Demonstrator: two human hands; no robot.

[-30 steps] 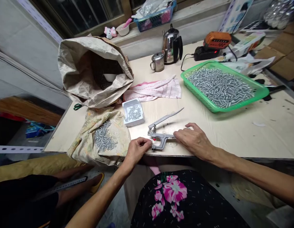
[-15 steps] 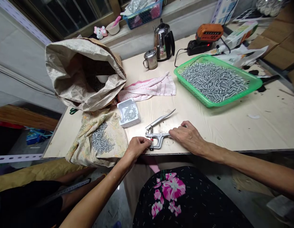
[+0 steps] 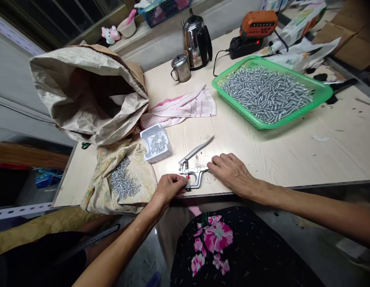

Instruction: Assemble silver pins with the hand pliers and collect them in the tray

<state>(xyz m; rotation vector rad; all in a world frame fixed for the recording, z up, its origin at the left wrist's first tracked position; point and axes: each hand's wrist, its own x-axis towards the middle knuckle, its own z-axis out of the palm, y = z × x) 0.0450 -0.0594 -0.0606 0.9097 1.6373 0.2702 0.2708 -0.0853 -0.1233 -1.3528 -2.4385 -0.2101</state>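
Near the table's front edge lies a grey hand press tool (image 3: 198, 171), its upper lever (image 3: 196, 150) raised above a spring. My left hand (image 3: 169, 187) is at the tool's jaw, thumb and fingers pinched together; whatever is between the fingertips is too small to make out. My right hand (image 3: 229, 171) has its curled fingers round the end of the tool's lower handle. Left of the tool stands a white plastic box (image 3: 146, 140) with small metal pieces in it. More metal pieces (image 3: 124, 181) are heaped on a patterned cloth (image 3: 147, 169).
A green basket (image 3: 262, 124) full of metal pieces is at the right. A big open sack (image 3: 83, 95) stands at the left. Behind are a pink-white towel (image 3: 185, 107), a lidded cup (image 3: 181, 69), a kettle (image 3: 193, 44) and an orange battery on a charger (image 3: 258, 26).
The view has shifted a little, so the things on the table appear slightly moved. Both hands keep nearly the same places at the tool, and its lever is still raised.
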